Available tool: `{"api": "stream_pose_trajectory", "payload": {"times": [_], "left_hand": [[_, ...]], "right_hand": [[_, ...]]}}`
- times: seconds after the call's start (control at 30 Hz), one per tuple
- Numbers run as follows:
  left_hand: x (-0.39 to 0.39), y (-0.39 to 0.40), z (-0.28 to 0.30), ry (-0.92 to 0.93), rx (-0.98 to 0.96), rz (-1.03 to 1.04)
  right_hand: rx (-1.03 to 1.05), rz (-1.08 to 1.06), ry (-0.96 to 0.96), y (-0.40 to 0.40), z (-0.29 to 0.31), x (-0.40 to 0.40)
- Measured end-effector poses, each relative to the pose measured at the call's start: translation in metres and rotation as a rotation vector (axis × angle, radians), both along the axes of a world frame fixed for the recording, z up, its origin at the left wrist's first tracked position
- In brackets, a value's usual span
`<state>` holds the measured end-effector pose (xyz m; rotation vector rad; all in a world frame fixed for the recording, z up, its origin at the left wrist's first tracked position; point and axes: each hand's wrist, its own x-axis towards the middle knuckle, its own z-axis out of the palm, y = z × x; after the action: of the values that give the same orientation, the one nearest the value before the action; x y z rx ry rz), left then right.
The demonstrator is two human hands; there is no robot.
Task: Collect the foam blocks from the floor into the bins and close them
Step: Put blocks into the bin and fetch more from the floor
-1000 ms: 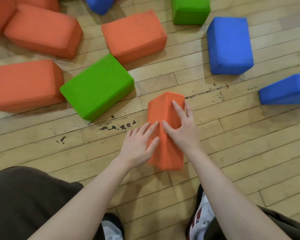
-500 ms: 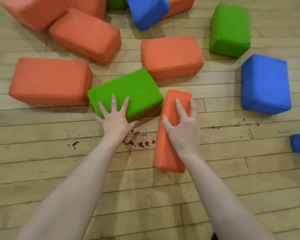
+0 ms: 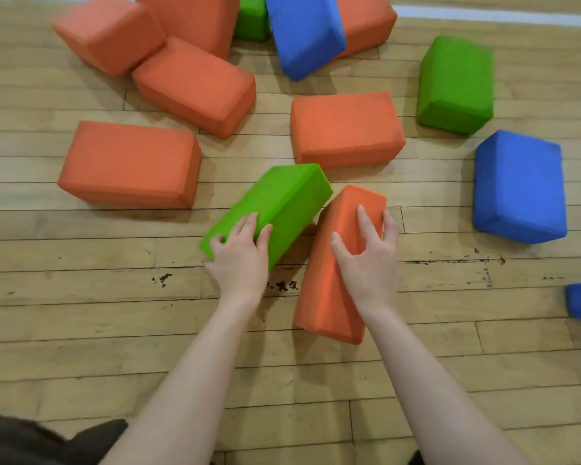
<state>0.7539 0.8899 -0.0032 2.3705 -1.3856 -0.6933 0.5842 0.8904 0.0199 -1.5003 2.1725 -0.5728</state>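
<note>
My left hand (image 3: 240, 258) grips the near corner of a green foam block (image 3: 282, 199), which is tilted up on one edge. My right hand (image 3: 369, 260) grips a narrow orange foam block (image 3: 329, 297) standing on its long side, thumb on one face and fingers on the other. The two blocks nearly touch at their far ends. No bin is in view.
Several more foam blocks lie on the wooden floor: orange ones to the left (image 3: 128, 166), behind (image 3: 346, 129) and at the back (image 3: 195, 85), a green one (image 3: 457, 82) and blue ones (image 3: 520, 186) (image 3: 302, 31) to the right and back. My knee (image 3: 31, 444) shows at bottom left.
My left hand left the orange block, reached to the green block and took hold of its corner, tipping it up. My right hand kept the orange block and slid it forward.
</note>
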Motion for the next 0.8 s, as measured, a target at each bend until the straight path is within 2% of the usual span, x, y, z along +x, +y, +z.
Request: {"api": "stream_pose_trajectory", "payload": {"times": [0.07,0.13,0.23,0.3,0.37,0.5,0.67,0.8], "left_hand": [[0.001,0.022,0.009,-0.016,0.025,-0.035],[0.002,0.034,0.01,-0.158,0.042,-0.127],[0.008,0.031,0.006,-0.388,-0.12,-0.295],[0.016,0.028,0.0,-0.443,-0.235,-0.451],[0.022,0.028,-0.002,-0.439,-0.221,-0.537],[0.024,0.03,0.004,-0.481,-0.038,-0.537],[0.027,0.023,0.011,-0.371,-0.087,-0.438],[0.02,0.033,0.059,-0.302,-0.106,-0.368]], "right_hand": [[0.013,0.017,-0.029,0.001,0.007,0.006],[0.02,0.039,-0.065,0.003,0.009,0.012],[0.026,0.056,-0.084,0.003,0.007,0.019],[0.015,0.079,-0.079,0.003,0.004,0.022],[0.022,0.108,-0.059,0.002,0.001,0.023],[0.118,0.165,-0.061,-0.004,-0.004,0.023],[0.136,0.241,-0.11,-0.008,-0.001,0.032],[0.105,0.219,-0.113,-0.004,0.042,0.025]]}}
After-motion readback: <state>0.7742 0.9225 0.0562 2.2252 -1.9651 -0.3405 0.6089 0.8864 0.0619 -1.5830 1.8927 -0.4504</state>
